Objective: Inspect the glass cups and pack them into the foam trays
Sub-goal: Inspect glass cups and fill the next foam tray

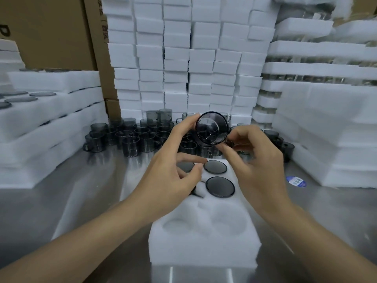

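Glass cup [212, 128] sits raised between your hands above the foam tray [204, 240], its mouth or base turned toward you, its long axis running from you toward 12 o'clock. Your left hand [173, 170] pinches its rim at 9 o'clock, other fingers loosely spread; your right hand [253, 158] grips the 4 o'clock side. Both empty pockets lie at 6 o'clock, equally near either hand.

Even, cool overhead light leaves the white foam block stacks [183, 58] bright and nearly shadowless, streaks soft glare across the brushed steel tabletop [91, 190], while wide-angle distortion bows the edges, the forearms in the lower corners blur, and fine detail stays slightly soft throughout.
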